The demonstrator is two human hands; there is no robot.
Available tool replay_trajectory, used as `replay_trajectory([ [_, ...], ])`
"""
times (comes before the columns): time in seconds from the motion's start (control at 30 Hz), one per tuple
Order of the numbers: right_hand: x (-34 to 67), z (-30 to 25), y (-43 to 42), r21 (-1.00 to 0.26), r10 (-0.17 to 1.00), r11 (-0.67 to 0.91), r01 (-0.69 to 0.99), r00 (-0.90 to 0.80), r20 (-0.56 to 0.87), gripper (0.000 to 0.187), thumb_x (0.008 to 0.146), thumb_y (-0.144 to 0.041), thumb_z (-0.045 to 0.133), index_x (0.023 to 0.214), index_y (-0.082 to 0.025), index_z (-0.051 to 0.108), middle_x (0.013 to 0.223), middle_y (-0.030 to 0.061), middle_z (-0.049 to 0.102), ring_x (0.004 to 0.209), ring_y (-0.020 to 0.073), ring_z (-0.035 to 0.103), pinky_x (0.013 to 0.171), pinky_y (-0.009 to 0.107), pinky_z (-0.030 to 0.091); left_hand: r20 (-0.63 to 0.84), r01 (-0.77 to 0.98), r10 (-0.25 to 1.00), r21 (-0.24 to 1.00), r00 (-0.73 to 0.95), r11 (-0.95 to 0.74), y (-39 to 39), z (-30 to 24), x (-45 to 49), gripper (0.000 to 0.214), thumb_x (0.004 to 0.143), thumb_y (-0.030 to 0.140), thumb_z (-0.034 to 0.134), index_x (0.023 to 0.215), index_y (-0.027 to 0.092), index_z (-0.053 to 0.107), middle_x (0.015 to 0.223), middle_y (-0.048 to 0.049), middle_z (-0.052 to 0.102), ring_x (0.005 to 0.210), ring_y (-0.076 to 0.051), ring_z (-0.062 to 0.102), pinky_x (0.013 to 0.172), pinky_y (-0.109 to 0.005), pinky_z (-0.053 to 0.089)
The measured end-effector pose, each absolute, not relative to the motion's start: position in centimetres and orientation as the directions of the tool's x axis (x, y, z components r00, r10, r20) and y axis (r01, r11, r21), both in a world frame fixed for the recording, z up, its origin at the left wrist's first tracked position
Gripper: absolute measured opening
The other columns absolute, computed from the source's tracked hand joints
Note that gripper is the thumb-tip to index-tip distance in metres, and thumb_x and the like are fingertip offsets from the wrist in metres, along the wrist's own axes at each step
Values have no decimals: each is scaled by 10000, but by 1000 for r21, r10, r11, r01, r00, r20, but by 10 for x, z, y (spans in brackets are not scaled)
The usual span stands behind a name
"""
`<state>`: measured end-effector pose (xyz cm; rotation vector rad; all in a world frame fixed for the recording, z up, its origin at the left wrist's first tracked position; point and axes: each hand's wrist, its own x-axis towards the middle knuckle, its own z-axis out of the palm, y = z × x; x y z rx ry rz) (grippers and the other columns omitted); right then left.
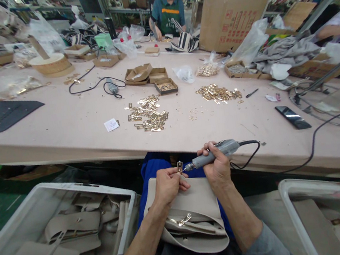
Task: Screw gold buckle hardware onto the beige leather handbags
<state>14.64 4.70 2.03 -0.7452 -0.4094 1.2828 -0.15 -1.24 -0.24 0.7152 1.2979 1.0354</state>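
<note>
L bin (109, 189), R bin (293, 213) cut off @ btm.

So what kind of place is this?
Probably a bag workshop or factory: a white bin holds several beige bags, gold metal pieces lie heaped on the table, and the right hand grips a corded power tool.

A bag (197, 202) lies between two bins (131, 199), before the table (202, 131).
</note>
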Motion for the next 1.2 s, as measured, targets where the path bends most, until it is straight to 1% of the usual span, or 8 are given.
replay_trajectory([
  [0.27, 135, 38, 41, -779, 958, 169, -603, 285, -13, 250, 769, -213, 798, 924, -207, 603, 714, -49, 551, 606, 101, 507, 678, 300, 549, -433, -187, 900, 889, -45, 418, -12, 0, -1, 216, 755, 176, 572, 798, 50, 742, 526, -103, 694, 400, -149, 612, 427, -213, 497],
  [0.4, 127, 50, 35, -809, 962, 219, -546, 260, 85, 212, 799, -194, 780, 926, -203, 611, 691, -41, 547, 600, 113, 526, 628, 289, 519, -440, -202, 897, 883, -38, 424, -13, 1, 0, 212, 758, 210, 605, 793, 52, 741, 517, -101, 688, 389, -147, 605, 418, -209, 489],
  [0.5, 121, 56, 31, -836, 965, 236, -495, 219, 143, 177, 817, -199, 772, 909, -198, 620, 710, -28, 563, 579, 111, 531, 587, 282, 492, -442, -211, 896, 880, -34, 426, -13, 2, 1, 217, 738, 211, 604, 791, 53, 742, 512, -105, 685, 398, -154, 612, 417, -206, 484],
  [0.67, 117, 58, 28, -893, 967, 256, -370, 108, 232, 155, 826, -223, 782, 906, -202, 651, 688, -19, 595, 540, 125, 555, 542, 296, 486, -442, -242, 897, 871, -10, 427, -14, 1, 2, 242, 663, 181, 571, 771, 55, 747, 561, -123, 710, 434, -167, 638, 455, -226, 527],
  [0.8, 115, 58, 26, -931, 973, 220, -290, -9, 232, 158, 822, -270, 800, 869, -198, 668, 651, -17, 597, 516, 140, 567, 513, 310, 500, -440, -292, 898, 862, -26, 414, -15, -1, 2, 242, 651, 202, 607, 775, 50, 750, 645, -143, 737, 497, -190, 680, 476, -244, 555],
  [1.0, 115, 63, 23, -962, 966, 234, -144, -80, 247, 181, 805, -305, 816, 857, -190, 687, 770, 17, 645, 625, 149, 598, 567, 305, 524, -440, -354, 898, 844, -22, 404, -16, -5, 2, 280, 645, 189, 608, 840, 54, 759, 771, -155, 765, 598, -236, 739, 542, -288, 603],
  [1.1, 115, 69, 22, -957, 951, 269, -105, -131, 282, 173, 790, -295, 823, 828, -187, 693, 783, 25, 649, 665, 156, 607, 590, 302, 520, -438, -365, 898, 842, -31, 398, -16, -9, 2, 267, 653, 172, 593, 836, 65, 756, 762, -146, 765, 604, -239, 741, 558, -304, 611],
  [1.2, 113, 74, 22, -947, 933, 315, -66, -160, 322, 138, 785, -268, 815, 804, -188, 704, 757, 24, 651, 665, 152, 598, 606, 300, 507, -428, -386, 903, 840, -41, 381, -16, -12, 2, 189, 659, 177, 619, 768, 83, 742, 723, -135, 756, 587, -239, 734, 555, -308, 608],
])
